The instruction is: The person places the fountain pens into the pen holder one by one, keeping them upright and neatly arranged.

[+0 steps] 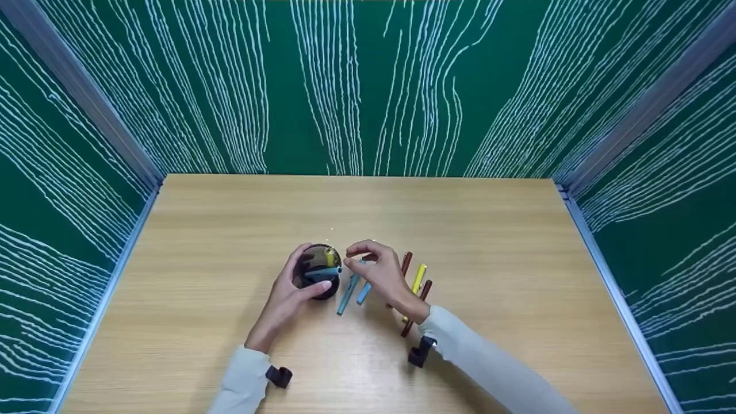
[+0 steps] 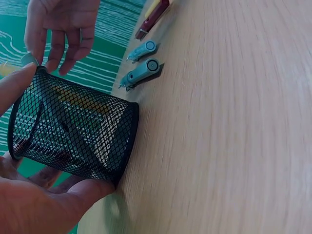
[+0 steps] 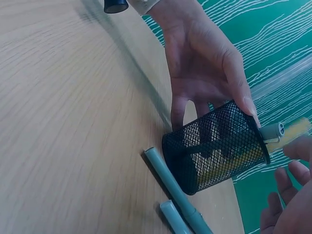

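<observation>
While the left hand [image 1: 289, 296] grips the cup [image 2: 97, 131], pens [image 1: 347, 296] lie nearby.

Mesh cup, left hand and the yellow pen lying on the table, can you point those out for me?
Mesh cup [image 2: 74, 127]: left wrist view, middle of its mesh side.
Left hand [image 1: 288, 295]: head view, back of the hand.
Yellow pen [image 1: 419, 278]: head view, its side, toward the far end.

Your left arm [image 1: 238, 379] extends from seven o'clock; your left hand [image 1: 287, 293] points toward one, thumb [image 1: 317, 289] and fingers [image 1: 294, 259] curved in a grip. Your right arm [image 1: 489, 362] reaches from five, your right hand [image 1: 384, 273] angled toward ten, fingers loosely bent.
</observation>
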The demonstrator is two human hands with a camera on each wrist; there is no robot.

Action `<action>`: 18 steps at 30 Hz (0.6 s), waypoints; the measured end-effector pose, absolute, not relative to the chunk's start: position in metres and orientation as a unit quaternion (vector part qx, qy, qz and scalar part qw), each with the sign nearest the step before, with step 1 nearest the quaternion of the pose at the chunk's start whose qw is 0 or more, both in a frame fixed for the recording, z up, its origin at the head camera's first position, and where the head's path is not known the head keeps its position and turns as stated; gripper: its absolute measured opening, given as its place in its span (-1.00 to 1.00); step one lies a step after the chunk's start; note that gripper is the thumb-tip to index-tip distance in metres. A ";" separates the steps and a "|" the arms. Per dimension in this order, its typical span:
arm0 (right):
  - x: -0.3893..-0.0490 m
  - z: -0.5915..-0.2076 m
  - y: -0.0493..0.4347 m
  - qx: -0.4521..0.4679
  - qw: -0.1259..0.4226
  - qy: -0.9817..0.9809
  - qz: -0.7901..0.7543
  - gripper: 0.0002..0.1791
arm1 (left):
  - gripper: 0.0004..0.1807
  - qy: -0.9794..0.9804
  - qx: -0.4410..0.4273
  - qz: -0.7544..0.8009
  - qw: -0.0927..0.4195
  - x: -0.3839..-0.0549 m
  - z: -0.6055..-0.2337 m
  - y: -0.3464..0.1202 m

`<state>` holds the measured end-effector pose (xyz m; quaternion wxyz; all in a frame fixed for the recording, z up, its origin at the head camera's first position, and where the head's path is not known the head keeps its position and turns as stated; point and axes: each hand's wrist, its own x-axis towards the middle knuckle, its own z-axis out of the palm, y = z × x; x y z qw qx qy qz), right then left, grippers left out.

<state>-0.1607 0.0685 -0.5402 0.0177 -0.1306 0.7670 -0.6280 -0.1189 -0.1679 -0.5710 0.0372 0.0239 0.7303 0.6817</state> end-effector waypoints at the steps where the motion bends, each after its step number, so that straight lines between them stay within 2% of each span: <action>1: -0.160 -0.541 0.070 -0.129 0.018 0.767 -0.629 -0.83 | 0.00 0.727 0.026 0.685 0.037 -0.119 -0.571 -0.168; 12: -0.161 -0.552 0.091 -0.114 0.005 0.772 -0.625 -0.85 | 0.02 0.715 0.031 0.698 0.036 -0.121 -0.572 -0.168; 18: -0.157 -0.559 0.108 -0.096 0.018 0.786 -0.611 -0.79 | 0.03 0.718 0.031 0.694 0.039 -0.121 -0.573 -0.168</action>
